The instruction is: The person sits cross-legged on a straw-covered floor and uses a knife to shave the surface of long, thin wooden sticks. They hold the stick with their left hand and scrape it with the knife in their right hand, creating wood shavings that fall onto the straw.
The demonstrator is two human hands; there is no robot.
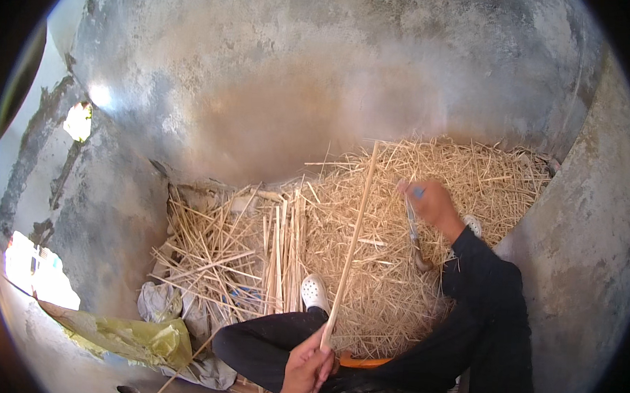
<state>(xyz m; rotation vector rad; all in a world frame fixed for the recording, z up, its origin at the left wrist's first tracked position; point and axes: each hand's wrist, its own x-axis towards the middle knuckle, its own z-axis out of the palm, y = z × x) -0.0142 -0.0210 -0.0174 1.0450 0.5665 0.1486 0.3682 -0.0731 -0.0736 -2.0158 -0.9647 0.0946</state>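
My left hand [306,368], low in the view, is closed around the lower end of a long pale wooden strip [351,258]. The strip slants up and away over the shavings. To its right, my right hand [435,204] is held with curled fingers, slightly smeared, and something blue shows at a finger. Just below those fingers is a knife [413,225] with a narrow metal blade and a brown handle, its blade end up by the fingertips. Whether the fingers grip the blade or something small cannot be made out.
A thick heap of pale shavings [484,179] spreads before me to the grey wall [299,76]. Long split strips [282,251] lie left of centre, beside a jumble of thinner sticks [207,251]. A yellowish plastic sheet [140,340] lies at lower left. My white shoe [314,293] rests among the strips.
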